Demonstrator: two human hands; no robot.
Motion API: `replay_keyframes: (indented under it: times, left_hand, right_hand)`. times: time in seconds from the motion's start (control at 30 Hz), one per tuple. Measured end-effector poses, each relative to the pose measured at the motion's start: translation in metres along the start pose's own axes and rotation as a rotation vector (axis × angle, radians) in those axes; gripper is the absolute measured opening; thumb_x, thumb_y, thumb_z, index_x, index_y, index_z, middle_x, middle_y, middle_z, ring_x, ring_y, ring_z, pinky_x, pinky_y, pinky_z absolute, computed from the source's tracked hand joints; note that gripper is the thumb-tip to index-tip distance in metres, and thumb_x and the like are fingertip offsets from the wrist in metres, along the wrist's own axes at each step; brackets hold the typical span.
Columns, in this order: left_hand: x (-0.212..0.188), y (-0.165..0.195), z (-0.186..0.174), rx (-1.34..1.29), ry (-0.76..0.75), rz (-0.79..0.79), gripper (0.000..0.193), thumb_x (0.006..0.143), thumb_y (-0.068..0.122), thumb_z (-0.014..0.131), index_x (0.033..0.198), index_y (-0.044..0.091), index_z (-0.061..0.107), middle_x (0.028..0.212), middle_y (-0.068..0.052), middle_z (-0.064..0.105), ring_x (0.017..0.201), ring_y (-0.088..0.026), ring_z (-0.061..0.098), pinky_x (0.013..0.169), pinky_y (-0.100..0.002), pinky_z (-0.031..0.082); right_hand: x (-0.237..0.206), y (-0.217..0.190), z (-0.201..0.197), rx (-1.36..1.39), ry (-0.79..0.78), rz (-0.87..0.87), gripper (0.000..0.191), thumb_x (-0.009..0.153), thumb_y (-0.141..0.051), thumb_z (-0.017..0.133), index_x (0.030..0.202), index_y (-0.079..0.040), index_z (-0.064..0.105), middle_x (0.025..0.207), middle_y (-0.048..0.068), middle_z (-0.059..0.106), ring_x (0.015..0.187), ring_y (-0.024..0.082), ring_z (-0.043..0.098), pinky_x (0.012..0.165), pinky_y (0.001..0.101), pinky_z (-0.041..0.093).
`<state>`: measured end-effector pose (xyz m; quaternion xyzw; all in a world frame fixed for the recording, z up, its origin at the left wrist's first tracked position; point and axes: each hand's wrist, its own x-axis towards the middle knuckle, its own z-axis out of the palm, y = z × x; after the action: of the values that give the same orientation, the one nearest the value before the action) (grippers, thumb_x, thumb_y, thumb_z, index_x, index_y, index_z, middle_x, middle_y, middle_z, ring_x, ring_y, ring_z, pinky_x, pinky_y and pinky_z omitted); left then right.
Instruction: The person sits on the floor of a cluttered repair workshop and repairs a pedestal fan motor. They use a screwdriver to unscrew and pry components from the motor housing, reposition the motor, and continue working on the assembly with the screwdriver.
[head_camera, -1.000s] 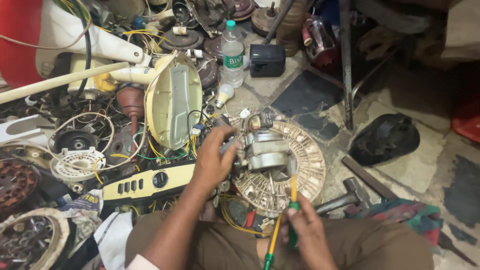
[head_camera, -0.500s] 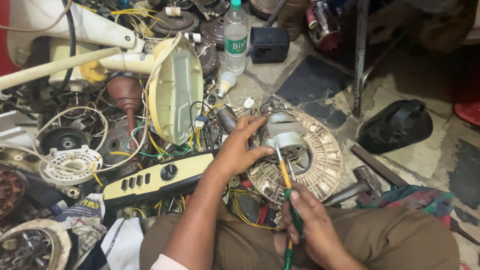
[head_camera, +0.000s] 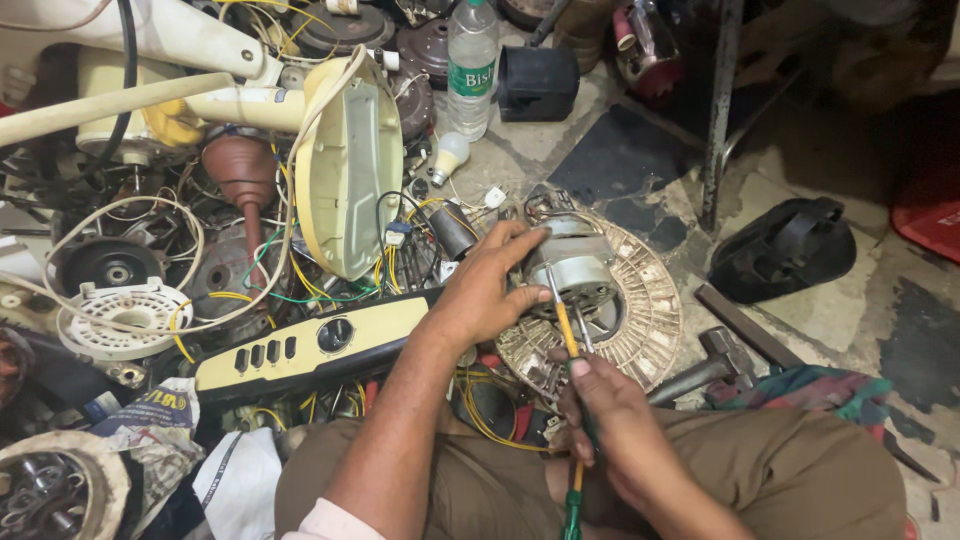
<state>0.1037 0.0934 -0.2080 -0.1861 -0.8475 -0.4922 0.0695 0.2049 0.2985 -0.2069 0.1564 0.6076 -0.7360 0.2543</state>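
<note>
My left hand (head_camera: 487, 285) grips the left side of a grey fan motor (head_camera: 575, 268) that sits on a round cream plastic grille (head_camera: 650, 320) on the floor. My right hand (head_camera: 600, 415) holds a yellow and green screwdriver (head_camera: 562, 325) whose tip rests against the motor's front face, just right of my left thumb. Yellow wires (head_camera: 480, 410) loop under my wrists. A cream fan control panel (head_camera: 300, 345) with buttons and a dial lies to the left of my left forearm.
Fan parts and tangled wires fill the left side, with a cream fan housing (head_camera: 345, 165) standing on edge. A plastic bottle (head_camera: 470, 65), a bulb (head_camera: 450, 155) and a black box (head_camera: 538, 82) lie ahead. A hammer (head_camera: 715, 360) and a black shell (head_camera: 785, 250) lie at right.
The right hand raised the screwdriver from my lap and brought its tip to the motor. The left hand shifted its grip around the motor, which has turned.
</note>
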Motion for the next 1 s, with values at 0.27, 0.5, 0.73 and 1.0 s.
replay_keyframes:
  times: [0.27,0.5,0.73,1.0]
  left_hand:
    - [-0.002,0.005,0.000,-0.021,0.012,-0.034,0.072,0.077,0.017,0.086,0.142,0.008,0.056,0.140,-0.015,0.054,0.132,-0.035,0.055,0.109,-0.040,0.044]
    - [-0.003,0.033,0.023,0.059,0.136,-0.214,0.081,0.064,0.015,0.091,0.137,0.006,0.058,0.135,-0.014,0.054,0.125,-0.036,0.056,0.104,-0.041,0.046]
    - [-0.007,0.030,0.026,0.051,0.195,-0.137,0.076,0.061,0.016,0.092,0.131,0.003,0.063,0.126,-0.016,0.060,0.119,-0.037,0.060,0.100,-0.042,0.050]
    - [-0.004,0.011,0.025,-0.013,0.265,-0.153,0.074,0.060,0.016,0.092,0.128,0.005,0.066,0.122,-0.014,0.062,0.116,-0.034,0.063,0.099,-0.039,0.051]
  right_hand:
    - [-0.005,-0.004,-0.007,0.722,-0.357,0.222,0.049,0.103,-0.036,0.047,0.138,-0.002,0.053,0.066,-0.001,0.046,0.040,0.008,0.037,0.036,0.0242,0.033]
    - [-0.015,-0.041,-0.008,0.298,-0.087,0.256,0.046,0.099,-0.037,0.051,0.136,-0.012,0.060,0.061,0.001,0.044,0.036,0.009,0.034,0.031,0.0252,0.029]
    - [-0.024,-0.057,-0.020,0.047,0.044,0.180,0.052,0.095,-0.032,0.055,0.147,-0.025,0.053,0.065,0.004,0.050,0.037,0.012,0.035,0.033,0.0270,0.029]
    - [-0.009,-0.033,-0.009,-0.073,0.025,0.069,0.050,0.098,-0.035,0.053,0.148,-0.032,0.057,0.063,0.003,0.048,0.037,0.012,0.037,0.033,0.0275,0.032]
